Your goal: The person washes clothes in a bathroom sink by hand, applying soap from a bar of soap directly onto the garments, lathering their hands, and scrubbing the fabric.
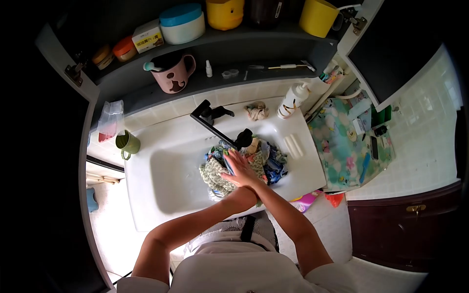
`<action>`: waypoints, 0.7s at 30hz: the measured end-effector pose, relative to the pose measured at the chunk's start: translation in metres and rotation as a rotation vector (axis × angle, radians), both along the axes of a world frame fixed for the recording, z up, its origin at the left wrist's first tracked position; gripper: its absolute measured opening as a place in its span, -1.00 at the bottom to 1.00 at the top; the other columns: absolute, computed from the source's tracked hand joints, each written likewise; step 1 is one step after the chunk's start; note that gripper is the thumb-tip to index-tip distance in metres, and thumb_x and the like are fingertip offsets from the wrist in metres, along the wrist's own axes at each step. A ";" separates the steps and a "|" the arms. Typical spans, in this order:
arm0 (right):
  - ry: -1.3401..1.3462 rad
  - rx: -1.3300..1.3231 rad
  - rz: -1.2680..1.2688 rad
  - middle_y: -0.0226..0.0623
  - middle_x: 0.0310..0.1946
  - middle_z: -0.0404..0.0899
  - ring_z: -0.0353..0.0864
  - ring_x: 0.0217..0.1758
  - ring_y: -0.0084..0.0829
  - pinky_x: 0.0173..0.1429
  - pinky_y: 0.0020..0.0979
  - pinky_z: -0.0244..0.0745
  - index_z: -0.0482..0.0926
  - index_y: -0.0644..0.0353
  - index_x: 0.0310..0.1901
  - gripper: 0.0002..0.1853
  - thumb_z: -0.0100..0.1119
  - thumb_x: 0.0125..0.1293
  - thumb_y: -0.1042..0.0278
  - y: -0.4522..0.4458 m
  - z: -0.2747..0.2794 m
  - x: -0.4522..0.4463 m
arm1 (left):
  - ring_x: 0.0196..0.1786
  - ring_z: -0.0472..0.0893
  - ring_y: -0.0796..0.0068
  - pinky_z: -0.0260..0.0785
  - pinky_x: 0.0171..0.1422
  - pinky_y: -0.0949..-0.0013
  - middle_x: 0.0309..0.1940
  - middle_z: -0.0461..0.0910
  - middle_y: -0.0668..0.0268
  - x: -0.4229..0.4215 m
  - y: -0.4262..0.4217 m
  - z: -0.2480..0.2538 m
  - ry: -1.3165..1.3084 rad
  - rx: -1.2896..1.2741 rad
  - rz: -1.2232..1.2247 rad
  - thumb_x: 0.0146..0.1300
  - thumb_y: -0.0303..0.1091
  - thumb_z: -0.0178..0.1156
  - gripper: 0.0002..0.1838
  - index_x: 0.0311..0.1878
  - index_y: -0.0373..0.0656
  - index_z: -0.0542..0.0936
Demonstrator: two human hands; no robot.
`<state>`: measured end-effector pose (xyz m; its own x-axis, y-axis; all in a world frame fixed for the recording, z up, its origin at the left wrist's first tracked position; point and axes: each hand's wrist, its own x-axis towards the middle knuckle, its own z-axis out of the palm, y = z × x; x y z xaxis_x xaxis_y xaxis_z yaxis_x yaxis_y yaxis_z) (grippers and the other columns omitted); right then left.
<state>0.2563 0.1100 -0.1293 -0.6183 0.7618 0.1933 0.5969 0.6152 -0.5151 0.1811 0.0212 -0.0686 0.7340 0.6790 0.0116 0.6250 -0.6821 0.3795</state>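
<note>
A heap of wet patterned clothes (pixel 215 177) lies in the right half of the white sink (pixel 139 195). On top of it rests my right hand (pixel 238 168), with fingers stretched out and some cloth under them. My left forearm reaches in from the left and meets my right wrist, where the arms cross. My left hand is hidden there, so its fingers do not show. Just above the heap, the end of the black faucet (pixel 215 128) hangs close to my right fingertips.
On the sink's back ledge are a crumpled cloth (pixel 256 111) and a white pump bottle (pixel 293 100). A green mug (pixel 128 144) stands at the left corner. Overhead, a dark shelf (pixel 224 80) carries a pink mug (pixel 173 75) and jars. Open cabinet doors flank both sides.
</note>
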 end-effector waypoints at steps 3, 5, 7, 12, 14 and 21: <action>-0.039 0.133 0.108 -0.07 0.44 0.13 0.05 0.53 -0.10 0.51 -0.07 0.01 0.29 0.16 0.34 -0.24 0.20 0.23 -0.13 -0.006 -0.012 0.015 | -0.19 0.67 0.23 0.54 -0.18 0.17 -0.28 0.67 0.19 -0.003 -0.011 0.000 0.158 -0.155 0.010 0.21 -0.37 0.11 -0.85 -0.28 -0.14 0.66; 0.057 0.136 0.129 -0.12 0.48 0.06 -0.04 0.57 -0.11 0.55 0.05 -0.13 0.22 0.07 0.41 -0.22 0.14 0.24 -0.14 -0.011 -0.017 0.025 | -0.21 0.66 0.22 0.53 -0.21 0.17 -0.28 0.66 0.21 -0.015 -0.013 0.000 -0.059 -0.393 0.134 0.28 -0.25 0.10 -0.82 -0.22 -0.09 0.63; -0.066 0.147 0.119 -0.10 0.47 0.09 -0.01 0.56 -0.12 0.55 0.11 -0.21 0.24 0.08 0.40 -0.26 0.14 0.25 -0.08 -0.014 -0.004 0.037 | -0.15 0.65 0.18 0.51 -0.13 0.14 -0.22 0.64 0.18 -0.022 0.003 0.016 -0.078 -0.355 0.398 0.27 -0.21 0.11 -0.79 -0.18 -0.11 0.61; -0.082 0.182 -0.052 -0.09 0.44 0.14 -0.03 0.56 -0.04 0.52 0.25 -0.36 0.27 0.11 0.37 -0.18 0.14 0.14 -0.19 -0.008 -0.010 0.040 | 0.27 0.38 0.01 0.22 0.32 -0.01 0.13 0.47 0.07 -0.042 0.057 -0.039 -0.243 0.216 0.807 0.27 -0.14 0.11 -0.63 0.01 -0.18 0.54; -0.066 0.201 -0.147 -0.06 0.40 0.19 0.02 0.53 0.05 0.49 0.30 -0.30 0.29 0.14 0.34 -0.11 0.19 0.08 -0.29 0.004 -0.016 0.043 | 0.39 0.26 -0.03 0.07 0.42 -0.08 0.22 0.41 0.06 -0.042 0.064 -0.055 -0.170 0.267 0.849 0.27 -0.11 0.10 -0.56 0.11 -0.20 0.50; 0.094 0.293 -0.154 -0.09 0.34 0.24 0.18 0.43 0.06 0.43 0.37 -0.16 0.33 0.06 0.32 -0.18 0.19 0.07 -0.25 0.019 -0.051 0.047 | 0.36 0.29 -0.05 0.08 0.39 -0.08 0.31 0.37 0.09 -0.040 0.071 -0.082 -0.308 0.288 0.821 -0.02 -0.22 0.11 -0.47 0.09 -0.18 0.51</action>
<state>0.3038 0.1293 -0.1802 -0.4696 0.7483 0.4685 0.6526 0.6516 -0.3868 0.1410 0.0918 -0.1501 -0.0399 0.9259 0.3756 0.8541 -0.1635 0.4938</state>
